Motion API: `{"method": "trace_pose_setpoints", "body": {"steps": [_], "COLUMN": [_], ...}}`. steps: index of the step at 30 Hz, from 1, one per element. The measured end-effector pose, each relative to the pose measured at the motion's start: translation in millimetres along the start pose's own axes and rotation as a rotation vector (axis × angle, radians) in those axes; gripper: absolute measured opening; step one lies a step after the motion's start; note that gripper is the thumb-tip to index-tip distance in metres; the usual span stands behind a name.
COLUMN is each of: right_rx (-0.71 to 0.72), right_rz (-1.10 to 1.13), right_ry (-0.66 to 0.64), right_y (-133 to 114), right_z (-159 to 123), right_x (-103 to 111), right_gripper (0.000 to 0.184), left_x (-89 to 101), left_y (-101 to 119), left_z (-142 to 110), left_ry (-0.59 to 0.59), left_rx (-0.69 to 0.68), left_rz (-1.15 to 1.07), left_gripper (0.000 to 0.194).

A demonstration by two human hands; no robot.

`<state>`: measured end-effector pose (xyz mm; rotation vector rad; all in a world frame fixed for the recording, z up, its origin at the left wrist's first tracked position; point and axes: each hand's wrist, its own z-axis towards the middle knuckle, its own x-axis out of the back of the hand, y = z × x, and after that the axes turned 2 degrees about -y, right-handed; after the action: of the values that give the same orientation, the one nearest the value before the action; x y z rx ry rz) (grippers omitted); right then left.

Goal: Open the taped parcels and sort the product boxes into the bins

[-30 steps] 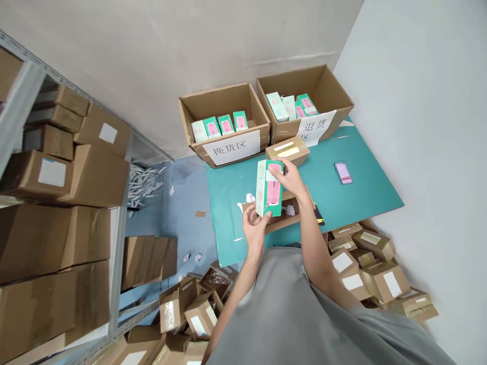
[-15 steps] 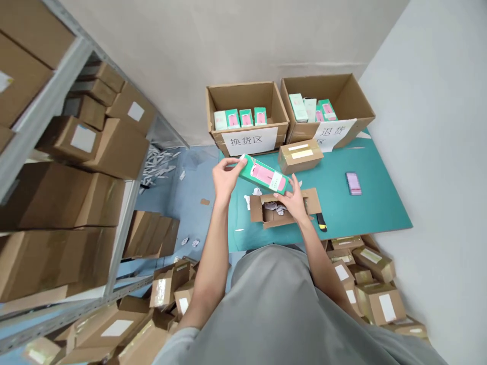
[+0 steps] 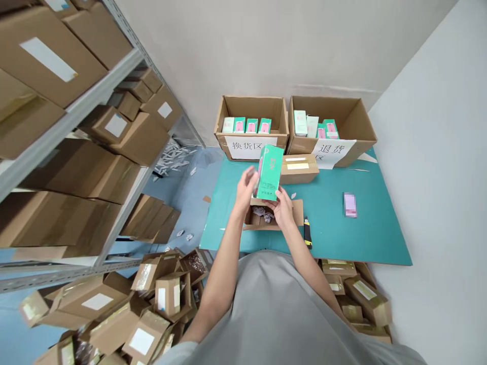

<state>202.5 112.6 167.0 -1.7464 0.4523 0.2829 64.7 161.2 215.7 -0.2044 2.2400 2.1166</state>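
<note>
A green product box [image 3: 271, 172] with pink print stands tilted upright above the table, its green side facing me. My right hand [image 3: 282, 209] is closed on its lower right corner. My left hand [image 3: 245, 191] is at the box's left side, its fingers smeared by motion, so its grip is unclear. Below both hands lies an open cardboard carton [image 3: 297, 213] with crumpled paper [image 3: 263, 214] inside. A black and yellow box cutter [image 3: 307, 233] rests just right of that carton.
Two large cardboard boxes with handwritten signs, one left [image 3: 249, 147] and one right [image 3: 334, 150], hold similar green boxes at the back. A taped carton [image 3: 300, 175] sits before them. A blurred-out phone-like item [image 3: 350, 205] lies right. Shelves [image 3: 125, 63] stand left; cartons [image 3: 142, 340] crowd the floor.
The green box has turned from lying lengthwise with its pink picture up to standing with a printed green side toward me. My left hand has moved down its left side. The view has shifted.
</note>
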Motion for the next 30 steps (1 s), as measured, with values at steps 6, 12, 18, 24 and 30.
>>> {"method": "trace_pose_setpoints", "body": {"steps": [6, 12, 18, 24, 30], "right_rx": [-0.08, -0.062, 0.104, 0.099, 0.076], "right_rz": [0.18, 0.097, -0.006, 0.02, -0.075], "right_ry": [-0.104, -0.198, -0.22, -0.199, -0.26], "right_y": [-10, -27, -38, -39, -46], "right_z": [14, 15, 11, 12, 12], "right_x": [33, 48, 50, 56, 62], "right_gripper": [0.057, 0.062, 0.065, 0.065, 0.065], "left_x": [-32.5, -56.9, -72.5, -69.3, -65.8], "left_y": [-26, -16, -16, -28, -38], "left_z": [-62, -76, -89, -82, -81], "left_ry": [0.123, 0.229, 0.257, 0.181, 0.196], "left_rx": [0.083, -0.1, -0.332, 0.073, 0.194], "left_rz": [0.029, 0.312, 0.456, -0.101, -0.348], "left_gripper": [0.071, 0.065, 0.066, 0.068, 0.08]}}
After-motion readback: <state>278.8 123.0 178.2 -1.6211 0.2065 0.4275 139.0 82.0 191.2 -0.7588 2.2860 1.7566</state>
